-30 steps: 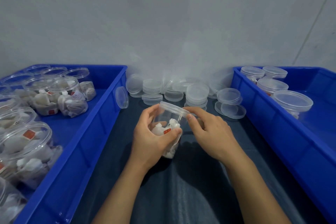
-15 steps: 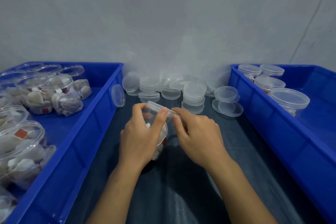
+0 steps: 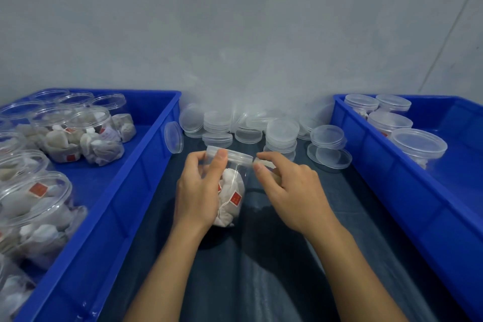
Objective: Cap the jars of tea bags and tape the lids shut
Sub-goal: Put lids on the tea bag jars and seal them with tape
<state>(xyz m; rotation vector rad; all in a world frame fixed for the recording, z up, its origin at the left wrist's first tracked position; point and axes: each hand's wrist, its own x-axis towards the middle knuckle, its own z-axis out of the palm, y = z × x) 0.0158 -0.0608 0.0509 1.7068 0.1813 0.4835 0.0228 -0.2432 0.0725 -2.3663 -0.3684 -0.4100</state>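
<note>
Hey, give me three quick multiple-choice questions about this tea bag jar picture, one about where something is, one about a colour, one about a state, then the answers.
1. Where are the loose lids piled?
A. in the left bin
B. against the wall between the two bins
C. in the person's lap

2. What colour are the bins?
A. blue
B. green
C. grey

3. What is the state of the jar in the left hand?
A. lying open
B. empty
C. lid on, with tea bags inside

Answers: 1 B, the lids sit on the dark surface at the wall. 2 A, both bins are blue. 3 C, a clear lid sits on its top and bags show through.
</note>
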